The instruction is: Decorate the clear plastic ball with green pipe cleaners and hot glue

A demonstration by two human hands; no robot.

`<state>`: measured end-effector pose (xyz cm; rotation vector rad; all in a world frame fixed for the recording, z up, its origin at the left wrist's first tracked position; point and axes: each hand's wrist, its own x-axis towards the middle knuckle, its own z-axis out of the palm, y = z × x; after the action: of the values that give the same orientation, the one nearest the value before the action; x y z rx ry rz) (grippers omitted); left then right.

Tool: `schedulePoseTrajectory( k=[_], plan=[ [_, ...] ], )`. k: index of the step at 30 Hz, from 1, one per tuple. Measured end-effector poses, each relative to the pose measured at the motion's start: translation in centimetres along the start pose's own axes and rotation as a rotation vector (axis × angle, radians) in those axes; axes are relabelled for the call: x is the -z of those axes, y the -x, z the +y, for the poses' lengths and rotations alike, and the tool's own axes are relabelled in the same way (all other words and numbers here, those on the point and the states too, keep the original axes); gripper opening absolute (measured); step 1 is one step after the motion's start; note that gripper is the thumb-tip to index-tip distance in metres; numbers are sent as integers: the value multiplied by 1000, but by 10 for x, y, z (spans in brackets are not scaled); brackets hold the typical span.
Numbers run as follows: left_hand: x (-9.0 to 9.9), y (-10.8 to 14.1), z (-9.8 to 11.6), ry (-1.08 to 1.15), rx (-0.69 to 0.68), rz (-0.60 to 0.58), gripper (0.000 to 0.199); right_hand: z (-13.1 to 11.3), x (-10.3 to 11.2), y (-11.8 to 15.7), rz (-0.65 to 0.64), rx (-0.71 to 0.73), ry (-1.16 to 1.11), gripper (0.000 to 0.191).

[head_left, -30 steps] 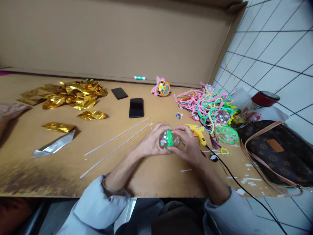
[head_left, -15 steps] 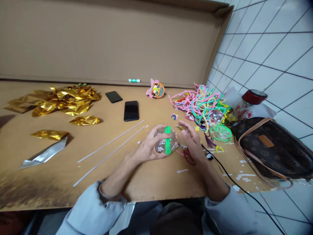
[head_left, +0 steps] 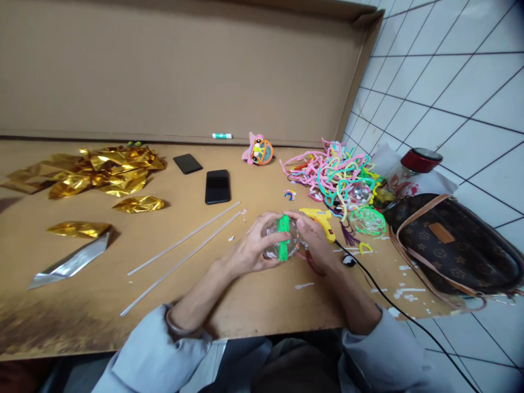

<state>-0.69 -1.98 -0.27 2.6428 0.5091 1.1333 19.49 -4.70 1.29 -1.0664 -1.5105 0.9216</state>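
Observation:
A clear plastic ball [head_left: 271, 249] with a bright green band [head_left: 283, 238] around its middle is held just over the table in front of me. My left hand [head_left: 250, 243] wraps its left side, the thumb lying across toward the band. On the opposite side my right hand [head_left: 316, 238] presses against the ball, fingers curved over its top right edge. Just behind the right hand lies a yellow glue gun [head_left: 321, 219], its black cord running down to the right. A dark red piece [head_left: 314, 266] on the table is partly covered by the right hand.
Two thin white sticks [head_left: 180, 264] lie to the left, with gold foil [head_left: 118, 169] beyond. Two phones [head_left: 218, 186] and a decorated ball [head_left: 261, 150] stand farther back. Tangled pipe cleaners [head_left: 331, 174], a red-lidded jar [head_left: 421, 160] and a brown bag [head_left: 462, 245] fill the right.
My right hand has moved left onto the ball's right side; it was apart from it before. More of the yellow glue gun shows behind it. The left hand keeps its hold.

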Motion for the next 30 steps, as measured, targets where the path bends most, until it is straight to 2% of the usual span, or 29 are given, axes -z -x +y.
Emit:
schedulePoseTrajectory(
  k=[5,8,13,21,27,30],
  plan=[
    [-1,1,-1,42,66,-20,57,2,0,-2,2,95,55,46],
    [-2,1,-2,67,45,-6,61,3,0,-1,-2,118,76,46],
    [-5,-1,-4,75,-16,48,62,-1,-1,1,-23,72,85,49],
    [-5,-2,-5,94,1,45,66,-1,-3,2,-9,35,54,49],
    [-5,0,-6,82,-4,25,69,4,-4,1,107,-39,-46,48],
    [-5,0,-6,82,-23,29,69,3,-3,0,116,23,7,46]
  ],
)
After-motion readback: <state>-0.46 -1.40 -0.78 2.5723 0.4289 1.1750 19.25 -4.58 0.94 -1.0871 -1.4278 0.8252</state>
